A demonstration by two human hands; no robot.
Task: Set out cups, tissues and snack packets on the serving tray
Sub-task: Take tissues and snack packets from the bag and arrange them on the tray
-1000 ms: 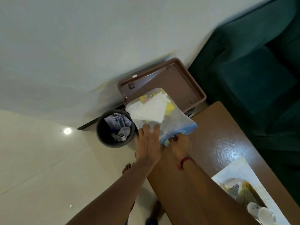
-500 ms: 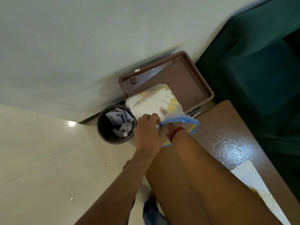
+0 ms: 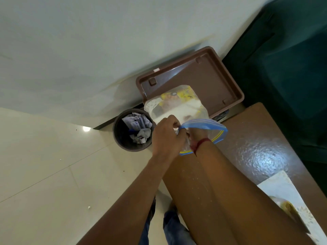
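Two hands are busy with one zip bag (image 3: 177, 106), held over the far end of the wooden table (image 3: 256, 138). The left hand (image 3: 166, 135) pinches the blue rim of the bag's mouth between curled fingers and thumb and keeps it open. The right hand (image 3: 192, 134) is inside the bag up to the wrist. Its fingers are behind cloudy plastic, so I cannot tell whether they are spread or closed on anything.

White tissues (image 3: 184, 108) and yellow snack packets (image 3: 184, 93) show through the bag. The step in hand looks like unpacking, drawing the first items out. The brown serving tray (image 3: 217, 82) sits just beyond the bag, by the wall, and nothing appears to be on it. What it rests on is hidden.

The next move calls for a firm hold on something inside, a clean pull through the mouth, and a short reach forward to the tray.

A dark bin (image 3: 132, 133) full of crumpled paper stands on the floor just left of the bag, so anything that slips could land in it. A green sofa (image 3: 283, 68) fills the right side. A pale printed sheet (image 3: 283, 188) lies on the near right of the table, and what is on it is too blurred to name. I can make out no cups.
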